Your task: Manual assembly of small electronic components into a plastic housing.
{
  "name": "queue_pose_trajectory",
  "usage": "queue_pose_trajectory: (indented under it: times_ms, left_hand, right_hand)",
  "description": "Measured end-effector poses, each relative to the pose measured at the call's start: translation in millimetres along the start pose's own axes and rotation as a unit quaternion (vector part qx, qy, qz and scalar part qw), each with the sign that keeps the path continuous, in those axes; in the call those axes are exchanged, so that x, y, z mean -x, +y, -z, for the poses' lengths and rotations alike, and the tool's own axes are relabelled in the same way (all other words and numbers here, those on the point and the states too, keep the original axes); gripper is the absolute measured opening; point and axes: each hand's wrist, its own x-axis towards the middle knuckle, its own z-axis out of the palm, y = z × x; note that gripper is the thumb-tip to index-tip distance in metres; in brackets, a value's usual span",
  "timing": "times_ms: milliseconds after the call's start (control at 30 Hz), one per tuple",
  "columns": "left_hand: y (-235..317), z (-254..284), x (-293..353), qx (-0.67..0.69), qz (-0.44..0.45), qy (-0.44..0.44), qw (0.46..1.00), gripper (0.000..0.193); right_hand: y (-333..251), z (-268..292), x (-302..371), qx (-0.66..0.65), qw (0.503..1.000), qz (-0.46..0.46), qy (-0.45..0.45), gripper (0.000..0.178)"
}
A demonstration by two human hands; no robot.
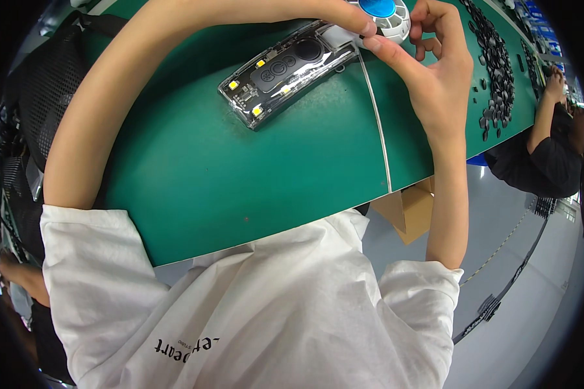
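Note:
A handheld device that looks like a small fan lies slantwise at the top middle. Its clear casing (279, 74) shows a dark circuit board, round buttons and several yellow-lit squares. At its upper right end is a round white spoked head (396, 23) with a blue disc, cut off by the top edge. My left hand (344, 14) reaches in from the left, one fingertip pressed at the head's lower left; its other fingers are out of view. My right hand (431, 48) is closed about the head's right side, thumb tip beside the left fingertip. A small dark piece shows between these tips.
The green tabletop (253, 175) carries a pale strip (377, 120). Many small black parts (498, 78) lie along its right side. A cardboard box (414, 211) stands below the table edge. A co-worker in black (538, 155) is at the right; a black mesh chair (58, 84) is at the left.

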Motion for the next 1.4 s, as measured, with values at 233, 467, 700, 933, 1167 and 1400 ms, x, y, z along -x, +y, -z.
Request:
queue_pose_trajectory:
  times_ms: [233,467,700,933,1167,1400]
  left_hand:
    - [-4,-3,-3,0.015,0.018,0.017,1.000,0.044]
    - [-26,0,-7,0.069,-0.054,0.047,0.995,0.045]
    - [-18,-8,-3,0.045,-0.004,0.095,0.994,0.045]
    - [-15,-8,-9,0.015,-0.028,0.095,0.995,0.047]
    - [9,-9,-9,-0.276,-0.008,0.105,0.955,0.045]
    - [6,-13,-6,-0.210,-0.026,0.109,0.971,0.042]
  right_hand:
    - [-4,10,0,0.074,0.995,0.067,-0.020,0.038]
    - [0,9,0,0.091,0.991,0.101,0.002,0.039]
    - [-2,10,-1,0.078,0.994,0.070,0.012,0.056]
    - [5,11,-7,0.055,0.998,0.022,-0.008,0.054]
    - [10,11,-9,-0.081,0.993,-0.032,-0.076,0.055]
    - [2,0,-22,0.006,0.981,-0.129,-0.147,0.060]
